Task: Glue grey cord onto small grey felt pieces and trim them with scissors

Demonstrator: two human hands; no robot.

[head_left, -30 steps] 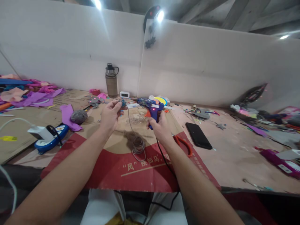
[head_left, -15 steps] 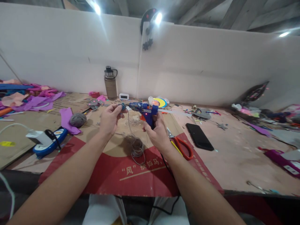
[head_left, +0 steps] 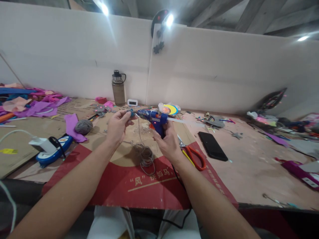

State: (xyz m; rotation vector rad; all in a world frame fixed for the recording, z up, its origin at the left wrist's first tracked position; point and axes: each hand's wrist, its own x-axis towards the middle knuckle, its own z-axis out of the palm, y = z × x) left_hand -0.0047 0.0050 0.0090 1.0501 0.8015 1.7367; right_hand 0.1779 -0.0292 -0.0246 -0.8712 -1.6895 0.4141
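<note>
My left hand (head_left: 116,128) pinched a blue piece (head_left: 131,113), my right hand (head_left: 168,141) gripped a glue gun (head_left: 157,125); scissors (head_left: 188,150) lay close by, phone (head_left: 212,146) beyond.

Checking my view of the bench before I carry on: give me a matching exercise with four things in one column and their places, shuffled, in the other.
Things:
1. glue gun
2. gray cord
3. phone
4. bottle

Places:
A. upright at the back, in front of the white panel
B. in the fingers of the right hand
C. lying flat, to the right of the red-handled scissors
D. mostly in a loose coil on the red-and-tan sheet

Pairs: 1-B, 2-D, 3-C, 4-A
</note>
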